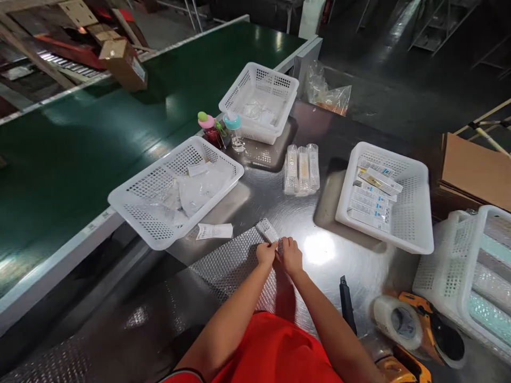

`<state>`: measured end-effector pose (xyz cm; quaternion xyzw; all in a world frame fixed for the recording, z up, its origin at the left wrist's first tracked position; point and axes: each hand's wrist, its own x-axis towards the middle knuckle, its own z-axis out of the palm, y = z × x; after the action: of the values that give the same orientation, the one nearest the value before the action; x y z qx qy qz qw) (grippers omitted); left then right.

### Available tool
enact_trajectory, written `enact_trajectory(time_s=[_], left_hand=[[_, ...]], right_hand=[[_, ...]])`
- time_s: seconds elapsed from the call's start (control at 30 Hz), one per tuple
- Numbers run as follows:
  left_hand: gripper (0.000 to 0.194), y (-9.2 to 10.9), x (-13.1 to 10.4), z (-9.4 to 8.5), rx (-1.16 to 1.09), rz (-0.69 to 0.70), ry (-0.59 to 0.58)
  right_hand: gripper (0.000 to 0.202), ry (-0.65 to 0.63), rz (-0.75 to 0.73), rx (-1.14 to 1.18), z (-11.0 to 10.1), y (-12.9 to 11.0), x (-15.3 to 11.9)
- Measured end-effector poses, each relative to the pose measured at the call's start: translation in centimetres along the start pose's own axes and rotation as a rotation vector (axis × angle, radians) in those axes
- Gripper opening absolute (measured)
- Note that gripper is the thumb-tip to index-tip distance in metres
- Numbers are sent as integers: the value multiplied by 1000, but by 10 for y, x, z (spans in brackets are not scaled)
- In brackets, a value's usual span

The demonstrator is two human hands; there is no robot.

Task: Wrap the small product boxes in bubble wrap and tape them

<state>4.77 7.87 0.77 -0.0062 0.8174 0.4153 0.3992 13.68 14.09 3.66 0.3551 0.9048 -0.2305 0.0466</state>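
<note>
Both hands pinch together on the bubble wrap sheet [231,266]: left hand [266,252], right hand [291,255]. Roll it snugly around the small box [267,230], edges aligned.

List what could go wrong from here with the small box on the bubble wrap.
1. Both hands, left hand and right hand, pinch the bubble wrap at the small box; the wrap may spring open.
2. The loose label beside the sheet could get dragged along.
3. The black knife lies close to the right forearm.

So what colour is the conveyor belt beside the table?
Dark green; the conveyor belt shows plainly in the head view.
</note>
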Motion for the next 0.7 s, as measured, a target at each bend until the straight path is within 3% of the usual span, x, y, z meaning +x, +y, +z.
enact_trajectory(time_s=[0.17, 0.3, 0.4, 0.57, 0.7], left_hand=[[19, -6, -3, -17, -191, -115, -69], [7, -10, -6, -29, -217, -156, -65], [5, -11, -8, -37, -148, -157, -39], [21, -9, -7, -50, -43, -106, -61], [20, -10, -11, -51, -73, -112, -107]], right_hand=[[37, -58, -100, 124, -5, 13, -5], [37, -133, -45, 207, -2, 5, -12], [37, -142, -4, 133, 4, -10, -16], [31, -110, -14, 2, 10, -26, -20], [33, -63, -38, -90, 14, -34, -25]])
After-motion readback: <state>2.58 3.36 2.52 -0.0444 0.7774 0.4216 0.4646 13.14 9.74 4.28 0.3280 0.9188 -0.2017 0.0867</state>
